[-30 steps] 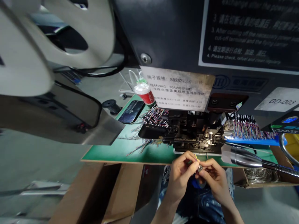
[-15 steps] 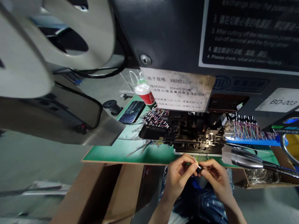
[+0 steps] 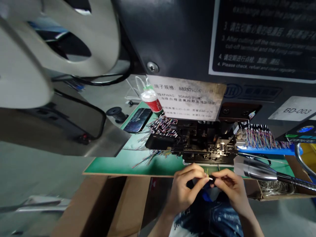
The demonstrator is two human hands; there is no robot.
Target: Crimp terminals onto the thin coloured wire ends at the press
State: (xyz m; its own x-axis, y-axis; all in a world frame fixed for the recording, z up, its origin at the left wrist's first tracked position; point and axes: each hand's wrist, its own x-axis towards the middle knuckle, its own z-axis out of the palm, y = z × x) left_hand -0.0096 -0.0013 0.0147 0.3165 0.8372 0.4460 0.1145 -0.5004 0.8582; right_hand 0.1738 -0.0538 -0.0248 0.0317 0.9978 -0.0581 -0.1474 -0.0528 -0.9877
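Observation:
My left hand [image 3: 187, 187] and my right hand [image 3: 229, 189] meet in front of the crimping machine [image 3: 202, 141]. Their fingertips pinch a small dark connector [image 3: 212, 179] from either side, and the fingers hide most of it. Thin wires [image 3: 206, 172] in yellow and other colours stick up from it, and a small white tip shows at its left end. Both hands are just below the front edge of the green work board [image 3: 153, 166], and my jeans show beneath them.
Loose cut wires [image 3: 161, 126] lie on the board beside the machine. Wires stand in a blue comb rack [image 3: 266, 149] at right, near a metal gooseneck lamp [image 3: 259, 171]. A phone [image 3: 137, 120], a red-and-white cup [image 3: 151, 101] and a cardboard box [image 3: 128, 207] sit further left.
Both hands have drawn closer around the connector, which is now more hidden by the fingers. The view has shifted slightly, and the machine and board have not visibly moved.

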